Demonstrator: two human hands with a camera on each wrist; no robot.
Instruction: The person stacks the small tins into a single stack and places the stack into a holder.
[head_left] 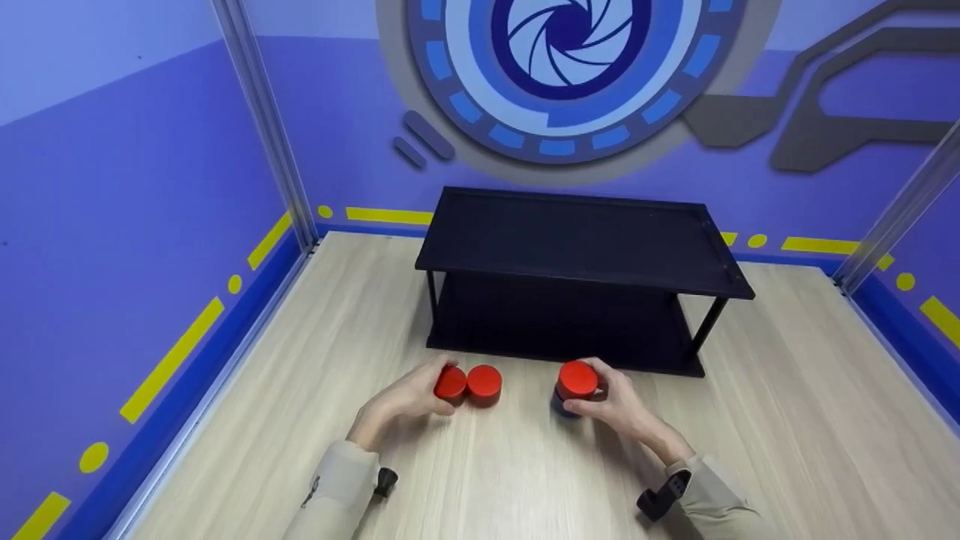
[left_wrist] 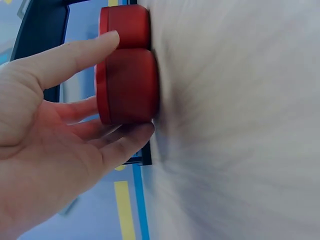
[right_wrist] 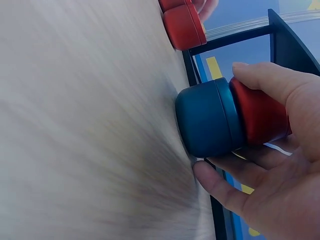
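Head view: my two forearms, in beige sleeves, angle inward over the wooden table (head_left: pixel 480 472) from the lower edge. My left hand (head_left: pixel 409 394) bends in from the side, thumb nearest me and fingers on the far side, gripping the left red tin (head_left: pixel 450 386) between them. That tin stands upright on the table, touching the second red tin (head_left: pixel 485 386) to its right. Seen from the left wrist, the thumb lies nearly straight along the tin's side, and one fingertip reaches down close to the table. Well apart to the right, my right hand (head_left: pixel 622 405) curls round the third red tin (head_left: pixel 577 380), which is stacked on the blue tin (right_wrist: pixel 205 120); I cannot tell if its weight rests there. The lowest finger extends down beside the blue tin. The black shelf (head_left: pixel 577 232) stands just beyond both hands.
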